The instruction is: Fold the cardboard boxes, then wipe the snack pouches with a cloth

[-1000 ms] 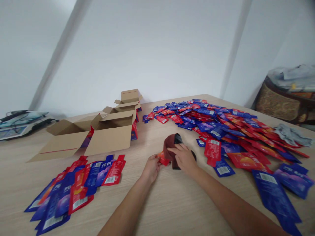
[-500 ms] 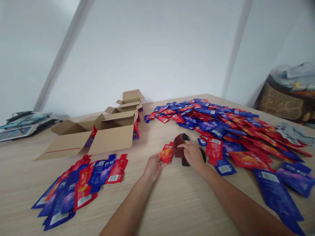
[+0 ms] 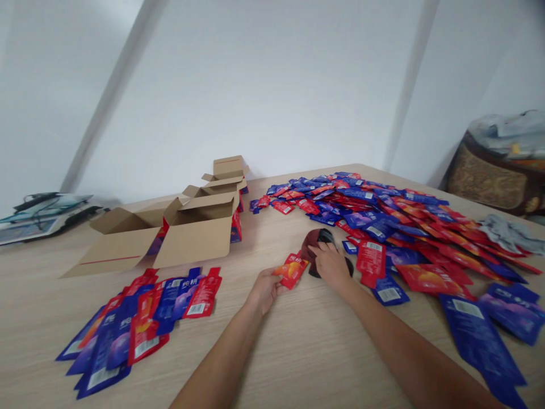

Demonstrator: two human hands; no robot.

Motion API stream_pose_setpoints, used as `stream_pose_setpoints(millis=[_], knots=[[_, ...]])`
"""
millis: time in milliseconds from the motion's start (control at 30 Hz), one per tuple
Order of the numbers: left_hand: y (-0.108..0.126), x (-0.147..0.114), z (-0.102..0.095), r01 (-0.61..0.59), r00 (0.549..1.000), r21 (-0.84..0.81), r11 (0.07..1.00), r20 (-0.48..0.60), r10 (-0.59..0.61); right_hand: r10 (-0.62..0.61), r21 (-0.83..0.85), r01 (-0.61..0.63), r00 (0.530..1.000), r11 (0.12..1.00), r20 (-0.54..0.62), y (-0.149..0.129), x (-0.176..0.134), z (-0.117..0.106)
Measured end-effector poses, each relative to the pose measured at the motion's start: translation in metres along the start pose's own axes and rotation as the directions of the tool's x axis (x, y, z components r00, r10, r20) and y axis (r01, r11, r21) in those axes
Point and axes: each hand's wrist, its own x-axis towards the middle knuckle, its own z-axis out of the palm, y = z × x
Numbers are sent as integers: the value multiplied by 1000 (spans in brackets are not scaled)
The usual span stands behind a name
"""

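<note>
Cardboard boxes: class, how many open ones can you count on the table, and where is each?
4 visible: the left box, the front box to its right, then the middle box and the back box, lined up behind it. More could be hidden.

My left grip (image 3: 264, 291) pinches a red pouch (image 3: 293, 271); my right grip (image 3: 332, 266) rests on a brown-and-black item (image 3: 311, 238), perhaps a cloth. On the table (image 3: 281, 358), open boxes (image 3: 193, 243) and overlapping pouches (image 3: 166, 304) lie left, a pouch heap (image 3: 361, 205) right.
</note>
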Motion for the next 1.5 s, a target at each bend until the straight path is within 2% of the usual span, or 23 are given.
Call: stream_pose_setpoints(millis=[233, 333, 433, 567, 600, 667, 733, 800, 867, 933, 967, 1033, 1100, 1133, 1233, 1333, 1400, 1433, 1467, 1500], knots=[[-4, 1, 4, -61, 997, -4, 998, -54, 61, -145, 36, 144, 989, 989, 18, -23, -16, -10], [-5, 3, 4, -80, 994, 4, 997, -79, 80, -206, 130, 200, 978, 971, 30, -27, -21, -12], [-4, 6, 2, -105, 991, -3, 994, -88, 104, -313, 290, 301, 950, 909, -7, -30, -25, -11], [-5, 7, 1, -97, 994, -25, 995, -58, 95, -335, 450, 373, 928, 812, -164, -42, -30, -6], [-5, 7, 1, -104, 993, -28, 994, -61, 102, -356, 455, 394, 919, 799, -170, -45, -31, -5], [-4, 6, 2, -130, 989, -30, 991, -73, 128, -410, 434, 416, 905, 799, -112, -50, -29, -3], [-3, 5, 2, -125, 990, -24, 992, -65, 124, -381, 383, 359, 924, 851, -20, -45, -23, -2], [0, 3, 2, -93, 995, -3, 996, -48, 92, -242, 294, 223, 970, 929, 29, -32, -15, -2], [2, 1, 1, -53, 998, 32, 998, -27, 54, -78, 206, 75, 997, 976, 10, -17, -10, -4], [2, 0, 1, -11, 1000, 84, 996, 11, 10, 7, 178, 4, 998, 984, -58, -10, -10, -6], [1, 0, 0, 6, 1000, 114, 993, 26, -10, -6, 187, 23, 996, 982, -90, -12, -13, -7], [-1, 1, 1, 8, 1000, 169, 986, 27, -13, -140, 207, 161, 984, 965, -111, -25, -20, -9], [-4, 2, 1, -25, 1000, 209, 978, 1, 25, -307, 199, 315, 949, 928, -67, -43, -26, -10], [-5, 2, 1, -35, 999, 226, 973, -3, 37, -333, 183, 334, 942, 924, -38, -49, -27, -10], [-5, 2, 0, -21, 1000, 244, 970, 26, 15, -248, 116, 241, 968, 964, 50, -50, -22, -10], [0, 0, -4, 2, 1000, 308, 951, 9, -5, -136, 67, 133, 989, 989, 52, -29, -13, -7], [5, -3, -7, -98, 989, 460, 882, -55, 138, -68, 67, 67, 998, 995, 10, -13, -10, -4], [8, -5, -8, -184, 961, 560, 808, -69, 267, -30, 85, 31, 999, 996, -18, -7, -9, -2], [10, -7, -8, -276, 914, 656, 702, -48, 404, 7, 117, -1, 999, 993, -49, -3, -9, 0], [12, -10, -7, -356, 860, 735, 577, 16, 510, 41, 164, -27, 996, 986, -82, 1, -8, 2]])
